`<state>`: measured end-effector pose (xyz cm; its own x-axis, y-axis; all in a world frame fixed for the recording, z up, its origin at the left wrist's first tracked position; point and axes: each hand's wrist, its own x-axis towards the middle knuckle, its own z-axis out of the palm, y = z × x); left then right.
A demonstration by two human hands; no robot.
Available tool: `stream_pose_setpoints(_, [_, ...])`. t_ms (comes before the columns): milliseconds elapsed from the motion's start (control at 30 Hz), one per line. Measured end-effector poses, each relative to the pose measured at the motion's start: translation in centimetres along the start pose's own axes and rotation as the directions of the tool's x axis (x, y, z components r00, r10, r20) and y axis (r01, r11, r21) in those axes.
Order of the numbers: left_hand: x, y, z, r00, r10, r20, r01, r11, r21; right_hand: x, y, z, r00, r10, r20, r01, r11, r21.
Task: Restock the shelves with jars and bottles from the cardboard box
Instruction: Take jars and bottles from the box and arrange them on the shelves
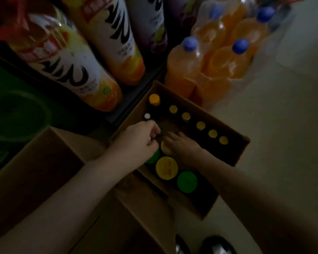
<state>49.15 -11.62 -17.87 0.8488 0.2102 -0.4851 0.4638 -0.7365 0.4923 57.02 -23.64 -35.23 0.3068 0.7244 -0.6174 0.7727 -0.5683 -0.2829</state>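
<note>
a: where's the cardboard box (235, 153)?
b: centre of the view, open, on the pale floor (283, 125). both hands reach into it from about 7 and 5 o'clock.

a: what's the left hand (138, 139) doing?
b: fingers curled tight, knuckles up, near the box's 9 o'clock wall. something dark green peeks out at the fingertips, but the picture is too dim and blurred to say if it grips that; i cannot tell.

a: and the right hand (182, 143)?
b: just beside the left, toward 3 o'clock, fingers loosely spread and pointing to 11 o'clock, lying over a pale yellow lid (164, 148). whether it holds it, i cannot tell.

a: what's in the box?
b: a row of small yellow caps (200, 125) along the far wall, running from 11 toward 3 o'clock, plus a white cap (147, 116). toward 6 o'clock of the hands, a big yellow lid (166, 168) and a green lid (187, 182) side by side.

a: around it?
b: large juice bottles (77, 70) at 11 o'clock, orange bottles with blue caps (184, 65) at 1 o'clock.
</note>
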Motion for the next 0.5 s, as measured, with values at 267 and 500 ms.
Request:
stream_pose_setpoints(267, [0.8,-0.3,-0.1,0.990,0.000,-0.138,-0.015,0.995,-0.102,-1.9,-0.1,-3.1,0.988,0.145,-0.058,-0.137,0.983,0.119])
stream_pose_setpoints(500, [-1.3,3.1,-1.5,0.938,-0.019,0.345,0.143,0.930,-0.338,-11.8,1.1,-16.4,0.978,-0.098,0.186,-0.073,0.674,0.735])
